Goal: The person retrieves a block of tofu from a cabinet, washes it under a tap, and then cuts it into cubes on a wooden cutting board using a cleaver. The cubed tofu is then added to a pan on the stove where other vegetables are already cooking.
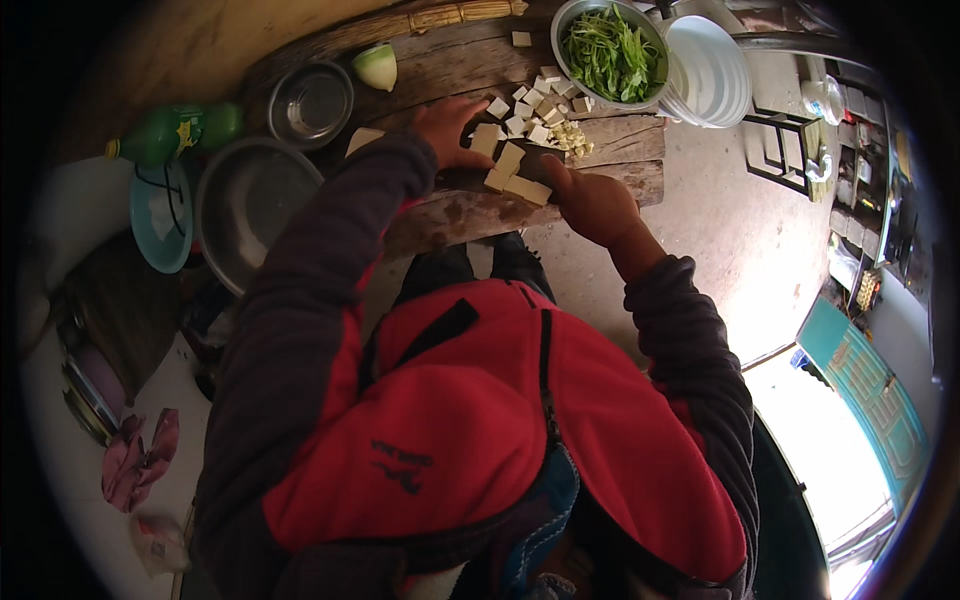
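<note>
On a worn wooden board, my left hand touches a pale tofu block with its fingers spread. My right hand is closed around something, probably a knife handle, with a dark blade partly showing beside it. Between the hands lie thick tofu pieces, some resting at an angle on one another. Beyond them is a loose heap of tofu cubes, with chopped pale bits at its near right side. Another tofu piece lies left of my left hand, partly hidden by the sleeve.
A metal bowl of leafy greens and white plastic basins stand at the upper right. A small metal bowl, a cut green radish, a green bottle and a large metal basin are on the left.
</note>
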### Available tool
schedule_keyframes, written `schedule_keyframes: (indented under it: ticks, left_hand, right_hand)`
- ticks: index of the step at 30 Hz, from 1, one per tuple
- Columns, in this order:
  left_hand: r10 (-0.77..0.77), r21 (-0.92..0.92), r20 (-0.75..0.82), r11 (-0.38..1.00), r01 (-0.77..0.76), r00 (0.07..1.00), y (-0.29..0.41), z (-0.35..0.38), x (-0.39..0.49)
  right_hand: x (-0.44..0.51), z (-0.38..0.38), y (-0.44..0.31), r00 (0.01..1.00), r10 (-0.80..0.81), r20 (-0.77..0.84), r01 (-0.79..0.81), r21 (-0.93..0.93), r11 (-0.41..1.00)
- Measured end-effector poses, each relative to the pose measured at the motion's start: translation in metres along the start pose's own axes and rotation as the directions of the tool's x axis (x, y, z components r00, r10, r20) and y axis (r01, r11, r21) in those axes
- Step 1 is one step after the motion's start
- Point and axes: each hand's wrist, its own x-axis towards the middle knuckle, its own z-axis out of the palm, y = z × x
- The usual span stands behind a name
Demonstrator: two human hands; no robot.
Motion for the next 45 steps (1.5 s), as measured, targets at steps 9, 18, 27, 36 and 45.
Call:
schedule_keyframes:
  ticks: [9, 18, 27, 36, 45]
  left_hand:
    - [0.128, -0.183, -0.022, 0.975, -0.13, 0.992, 0.022, -0.011, -0.006]
    - [-0.162, -0.027, -0.024, 0.987, 0.161, 0.987, 0.023, 0.011, 0.015]
    - [0.148, -0.019, -0.074, 0.989, -0.15, 0.986, 0.07, -0.01, -0.005]
    - [-0.197, 0.048, -0.068, 0.978, 0.201, 0.978, 0.061, 0.014, 0.006]
    - [-0.383, -0.227, -0.341, 0.92, 0.32, 0.859, 0.014, -0.027, -0.013]
  right_hand:
    - [0.0, 0.007, 0.009, 0.997, 0.082, -0.003, -0.082, -0.052, 0.995]
    - [0.001, 0.006, 0.004, 0.998, 0.024, -0.056, -0.026, -0.039, 0.999]
    - [0.008, 0.0, -0.003, 0.993, 0.097, 0.059, -0.096, -0.029, 0.995]
    - [0.006, 0.005, -0.012, 0.999, 0.03, -0.039, -0.03, -0.011, 0.999]
    - [-0.026, 0.009, -0.012, 0.982, 0.175, 0.078, -0.182, 0.097, 0.979]
